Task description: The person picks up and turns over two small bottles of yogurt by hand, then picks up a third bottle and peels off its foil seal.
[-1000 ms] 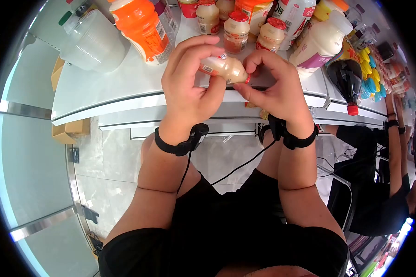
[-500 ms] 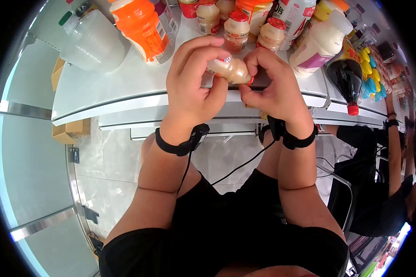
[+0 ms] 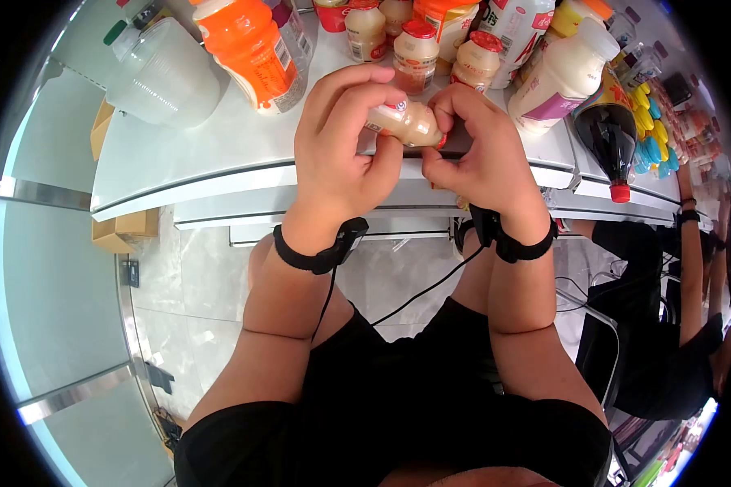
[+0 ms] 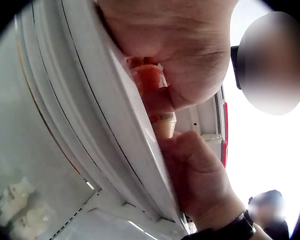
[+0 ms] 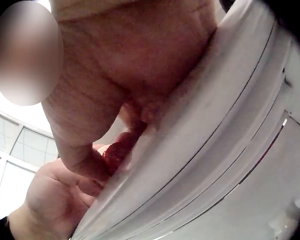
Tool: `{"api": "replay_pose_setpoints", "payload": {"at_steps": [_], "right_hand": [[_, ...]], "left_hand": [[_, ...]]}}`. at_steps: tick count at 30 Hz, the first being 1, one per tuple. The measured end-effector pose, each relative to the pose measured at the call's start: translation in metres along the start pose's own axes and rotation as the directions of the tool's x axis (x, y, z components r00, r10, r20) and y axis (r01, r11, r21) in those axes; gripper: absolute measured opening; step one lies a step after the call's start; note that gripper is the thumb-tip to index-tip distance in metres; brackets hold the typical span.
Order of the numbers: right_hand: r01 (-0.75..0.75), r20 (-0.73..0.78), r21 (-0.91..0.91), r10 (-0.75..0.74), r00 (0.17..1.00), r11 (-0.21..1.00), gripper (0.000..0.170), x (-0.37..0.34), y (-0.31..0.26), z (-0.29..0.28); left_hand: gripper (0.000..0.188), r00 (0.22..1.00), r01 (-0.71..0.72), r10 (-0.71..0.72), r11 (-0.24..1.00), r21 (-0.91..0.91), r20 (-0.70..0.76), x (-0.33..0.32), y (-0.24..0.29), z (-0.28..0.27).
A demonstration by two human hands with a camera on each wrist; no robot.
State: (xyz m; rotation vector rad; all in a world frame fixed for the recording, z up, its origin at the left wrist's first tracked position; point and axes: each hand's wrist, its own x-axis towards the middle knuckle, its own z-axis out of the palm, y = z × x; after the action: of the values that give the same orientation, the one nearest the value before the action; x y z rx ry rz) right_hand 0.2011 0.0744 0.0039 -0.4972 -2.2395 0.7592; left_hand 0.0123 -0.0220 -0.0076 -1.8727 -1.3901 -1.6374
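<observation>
A small yogurt drink bottle (image 3: 410,124) lies tilted on its side between my hands, close over the front edge of the table. My left hand (image 3: 341,150) grips its body from the left, thumb below and fingers above. At the neck end, the fingers and thumb of my right hand (image 3: 491,150) curl round the red cap (image 3: 441,141), which is partly covered. The left wrist view shows the bottle's pale part (image 4: 165,127) between both hands, and the right wrist view shows the red cap (image 5: 116,154) beside the fingers.
More small red-capped bottles (image 3: 416,57) stand just behind the hands. An orange-wrapped bottle (image 3: 248,57) and a clear jug (image 3: 166,77) are left on the white table (image 3: 179,154). At right are a white bottle (image 3: 564,77) and a dark cola bottle (image 3: 609,134).
The bottle and my left hand have shifted slightly right. My right thumb has moved a little down and right at the cap; in the last half second little has moved.
</observation>
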Motion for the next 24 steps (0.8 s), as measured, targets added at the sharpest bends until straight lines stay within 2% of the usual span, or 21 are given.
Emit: {"api": "replay_pose_setpoints", "payload": {"at_steps": [6,12,14,17,24], "right_hand": [[-0.032,0.012,-0.001,0.032,0.999,0.999,0.035,-0.0002,-0.0012,-0.0012],[-0.018,-0.009,0.001,0.018,1.000,1.000,0.033,-0.0010,0.0031,0.0003],[0.030,-0.049,-0.004,-0.030,0.998,1.000,0.035,0.0003,0.0069,0.0029],[-0.044,0.029,-0.018,0.045,0.999,0.999,0.033,-0.0006,0.0019,-0.0013],[-0.035,0.020,-0.015,0.035,0.999,0.999,0.033,-0.0011,0.0034,0.0005]], "left_hand": [[0.042,1.000,-0.009,0.009,1.000,-0.016,-0.011,0.0004,0.0003,0.0004],[0.039,0.998,0.065,-0.066,0.997,-0.050,-0.005,-0.0026,0.0017,0.0011],[0.039,0.998,0.060,-0.060,0.997,-0.040,-0.007,-0.0023,0.0020,0.0011],[0.041,1.000,0.009,-0.009,1.000,-0.020,-0.012,-0.0013,-0.0011,0.0014],[0.042,1.000,-0.010,0.010,1.000,0.006,-0.017,-0.0011,-0.0009,0.0016]]}}
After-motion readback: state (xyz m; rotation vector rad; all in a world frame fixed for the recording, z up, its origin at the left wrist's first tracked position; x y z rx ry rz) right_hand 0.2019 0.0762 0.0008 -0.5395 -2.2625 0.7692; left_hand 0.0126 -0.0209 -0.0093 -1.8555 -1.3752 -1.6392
